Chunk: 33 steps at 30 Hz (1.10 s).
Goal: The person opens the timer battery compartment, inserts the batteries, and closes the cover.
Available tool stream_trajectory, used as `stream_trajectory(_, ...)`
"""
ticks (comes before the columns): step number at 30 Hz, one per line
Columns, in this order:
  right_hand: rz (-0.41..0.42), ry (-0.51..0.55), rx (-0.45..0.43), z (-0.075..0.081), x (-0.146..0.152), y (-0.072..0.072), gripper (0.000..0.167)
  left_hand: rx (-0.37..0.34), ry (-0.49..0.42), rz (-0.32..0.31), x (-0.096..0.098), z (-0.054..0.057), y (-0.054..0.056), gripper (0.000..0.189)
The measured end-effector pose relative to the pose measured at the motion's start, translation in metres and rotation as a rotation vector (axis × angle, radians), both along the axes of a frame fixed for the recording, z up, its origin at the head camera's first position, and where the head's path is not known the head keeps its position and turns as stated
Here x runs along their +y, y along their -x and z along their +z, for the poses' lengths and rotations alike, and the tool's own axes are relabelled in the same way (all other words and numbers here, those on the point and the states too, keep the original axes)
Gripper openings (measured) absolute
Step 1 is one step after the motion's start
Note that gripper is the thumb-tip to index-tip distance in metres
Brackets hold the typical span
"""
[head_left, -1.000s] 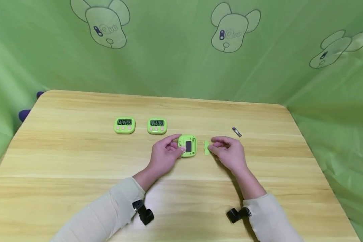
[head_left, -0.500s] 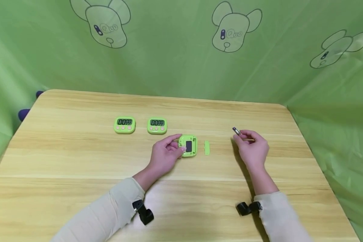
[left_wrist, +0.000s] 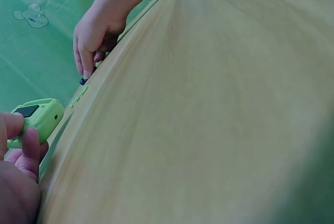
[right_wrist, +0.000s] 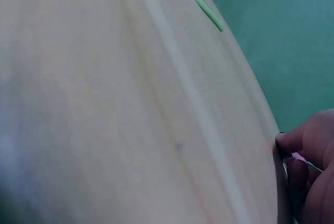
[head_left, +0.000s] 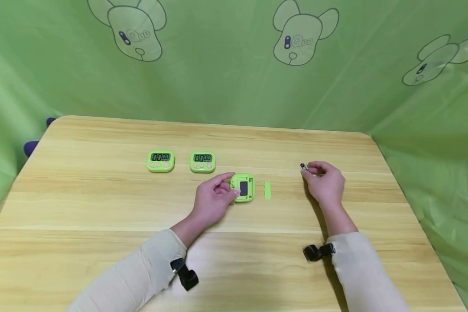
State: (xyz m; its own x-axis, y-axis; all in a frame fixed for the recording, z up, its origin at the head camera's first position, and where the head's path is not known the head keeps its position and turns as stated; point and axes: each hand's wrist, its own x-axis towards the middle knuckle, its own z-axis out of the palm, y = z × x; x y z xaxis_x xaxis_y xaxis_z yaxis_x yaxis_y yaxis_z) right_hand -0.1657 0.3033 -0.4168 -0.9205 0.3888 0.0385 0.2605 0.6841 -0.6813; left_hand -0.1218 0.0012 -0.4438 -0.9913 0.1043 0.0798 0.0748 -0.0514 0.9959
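Observation:
My left hand (head_left: 212, 198) grips a light green digital timer (head_left: 249, 189) by its left side, thumb on its back. That back faces up, with a dark rectangle in the middle and an uncovered battery slot along the right edge. Just right of the timer, a narrow green battery cover (head_left: 267, 190) lies on the table; it also shows in the right wrist view as a green strip (right_wrist: 209, 12). Farther right, my right hand (head_left: 326, 183) pinches a small battery (head_left: 303, 167) between thumb and fingers, its far end poking out and the rest hidden.
Two more green timers, one at the left (head_left: 160, 161) and one nearer the middle (head_left: 202, 162), lie face up behind my left hand, their displays reading zeros. The wooden table (head_left: 234, 268) ends at the back against a green curtain (head_left: 226, 78).
My right hand has left the battery cover, moved right and back, and taken hold of the battery, which now points more away. My left hand and the timer have stayed put.

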Motion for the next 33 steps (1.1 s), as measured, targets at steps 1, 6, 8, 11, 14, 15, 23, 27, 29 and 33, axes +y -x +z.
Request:
stream_trajectory(1,0.004,0.0,0.002,0.0,-0.001,0.0,0.033,-0.003,0.002,0.0,0.0,0.0,0.0,0.046)
stream_trajectory(6,0.059,0.024,0.059,-0.003,-0.003,-0.002,0.027,-0.011,0.002,0.004,-0.001,0.001,0.0,0.045)
stream_trajectory(8,0.092,0.039,0.095,-0.004,-0.004,-0.005,0.026,-0.011,-0.004,0.007,0.0,0.001,0.0,0.045)
stream_trajectory(11,0.13,0.074,0.123,-0.003,-0.006,-0.01,0.026,-0.015,-0.007,0.01,0.0,0.001,0.0,0.045)
stream_trajectory(14,0.138,0.127,0.125,-0.001,-0.009,-0.016,0.026,-0.02,-0.014,0.009,0.0,0.001,0.0,0.046)
stream_trajectory(15,0.139,0.146,0.122,0.0,-0.01,-0.018,0.026,-0.022,-0.017,0.009,0.001,0.001,0.0,0.046)
stream_trajectory(23,0.173,0.288,0.159,0.004,-0.028,-0.032,0.023,-0.033,0.002,0.009,0.0,0.009,-0.001,0.047)
stream_trajectory(27,0.171,0.434,0.179,0.004,-0.039,-0.037,0.021,-0.021,0.013,0.006,-0.002,0.028,-0.009,0.044)
stream_trajectory(29,0.152,0.539,0.197,0.004,-0.043,-0.038,0.021,-0.01,0.013,0.006,-0.003,0.036,-0.012,0.043)
stream_trajectory(33,0.113,0.762,0.235,0.003,-0.048,-0.039,0.027,-0.005,0.014,0.009,-0.003,0.04,-0.014,0.042)
